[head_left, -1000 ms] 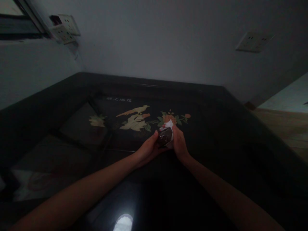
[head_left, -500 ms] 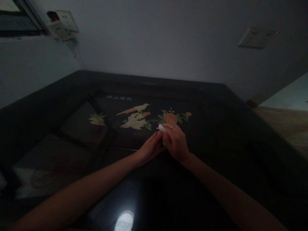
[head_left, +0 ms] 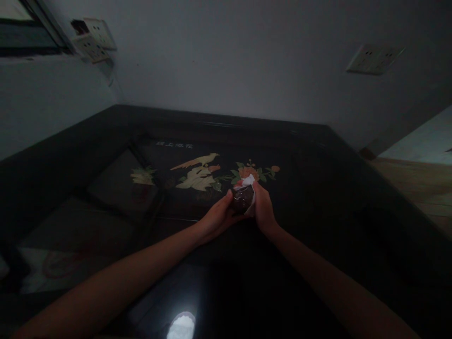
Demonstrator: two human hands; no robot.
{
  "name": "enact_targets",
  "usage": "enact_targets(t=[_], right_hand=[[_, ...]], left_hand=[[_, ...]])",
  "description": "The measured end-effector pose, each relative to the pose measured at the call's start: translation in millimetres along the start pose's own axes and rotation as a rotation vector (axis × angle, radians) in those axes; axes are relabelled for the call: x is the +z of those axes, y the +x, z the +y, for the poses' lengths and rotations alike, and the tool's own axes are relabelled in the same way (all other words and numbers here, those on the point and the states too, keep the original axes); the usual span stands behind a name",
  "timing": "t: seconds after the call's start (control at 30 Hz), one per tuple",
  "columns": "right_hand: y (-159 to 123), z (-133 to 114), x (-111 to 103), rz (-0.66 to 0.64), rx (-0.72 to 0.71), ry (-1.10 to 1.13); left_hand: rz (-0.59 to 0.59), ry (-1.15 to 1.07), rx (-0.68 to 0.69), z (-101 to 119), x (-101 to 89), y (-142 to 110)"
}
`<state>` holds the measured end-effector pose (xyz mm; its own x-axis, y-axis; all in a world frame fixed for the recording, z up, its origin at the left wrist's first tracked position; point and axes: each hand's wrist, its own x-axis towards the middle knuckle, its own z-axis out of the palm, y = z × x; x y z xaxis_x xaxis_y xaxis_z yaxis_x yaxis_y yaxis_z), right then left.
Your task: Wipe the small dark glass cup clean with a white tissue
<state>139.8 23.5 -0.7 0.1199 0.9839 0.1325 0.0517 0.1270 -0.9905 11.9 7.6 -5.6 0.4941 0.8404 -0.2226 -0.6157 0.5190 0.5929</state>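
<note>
A dark, rounded, shiny object [head_left: 242, 199] sits between my two hands, above the black table [head_left: 310, 212]; its kind cannot be made out in the dim light. My left hand [head_left: 219, 214] is closed around its left side, thumb on top. A white tissue [head_left: 249, 181] lies over the object's top and right side. My right hand [head_left: 264, 207] grips the tissue and presses it against the object. Most of the right fingers are hidden behind the object and tissue.
The tabletop carries an inlaid bird [head_left: 197, 161], flowers [head_left: 249, 172] and written characters. Pale walls stand behind it, with sockets [head_left: 376, 59] at right and more sockets [head_left: 93, 40] at left. A window [head_left: 31, 33] is at top left. Bright reflections show on the surface.
My right hand has shifted right and turned away from the front, so the dark round object and more of the white tissue now show. My left hand stays almost in place.
</note>
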Motion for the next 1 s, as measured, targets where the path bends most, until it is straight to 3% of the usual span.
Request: enact_targets(t=[0.07,0.23,0.37,0.57,0.73,0.83,0.93,1.0], right_hand=[[-2,-2,-3,-0.029,-0.148,-0.157],[-10,-14,-4,-0.159,-0.672,-0.648],[-12,-19,-1,-0.203,-0.813,-0.855],[-10,-16,-2,-0.137,-0.643,-0.591],[-2,-6,-2,-0.044,-0.223,-0.133],[3,-1,-1,-0.026,-0.011,0.028],[3,1,-2,-0.041,0.016,0.008],[0,0,-4,-0.042,-0.084,-0.097]], left_hand=[[-0.007,0.008,-0.008,0,0.7,-1],[-0.011,0.047,0.025,-4,-5.6,1],[0.006,0.066,0.076,-8,-10.6,4],[-0.028,0.062,0.047,-3,-2.3,0],[-0.026,0.047,0.022,0,2.0,-1],[0.007,0.032,0.001,1,2.8,-2],[0.003,0.015,0.004,1,2.9,-2],[-0.020,0.019,0.004,1,1.7,-2]])
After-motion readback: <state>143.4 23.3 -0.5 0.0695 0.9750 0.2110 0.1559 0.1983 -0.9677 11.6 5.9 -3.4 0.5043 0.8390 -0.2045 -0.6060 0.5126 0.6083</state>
